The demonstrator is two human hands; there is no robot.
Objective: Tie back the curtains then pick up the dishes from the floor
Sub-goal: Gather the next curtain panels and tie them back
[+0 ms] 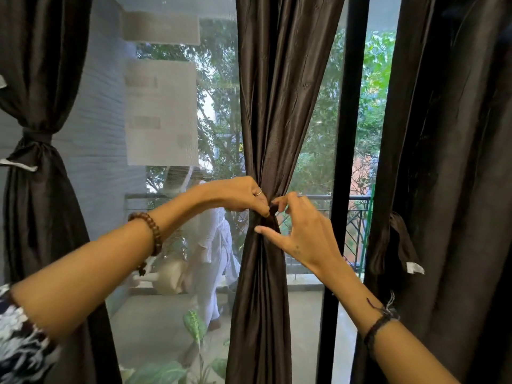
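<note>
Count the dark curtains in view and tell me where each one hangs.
3. The left curtain hangs at the left edge, already tied; the middle curtain is gathered between both hands at centre; the right curtain hangs at the right edge. More may lie outside the frame.

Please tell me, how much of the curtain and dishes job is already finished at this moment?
Done: the left curtain is already gathered and tied. In hand: the left hand and right hand are pinching the tie around the gathered middle curtain. Left: the right curtain hangs loose, its tie strap dangling. No dishes are in view, so that part cannot be judged.
</note>
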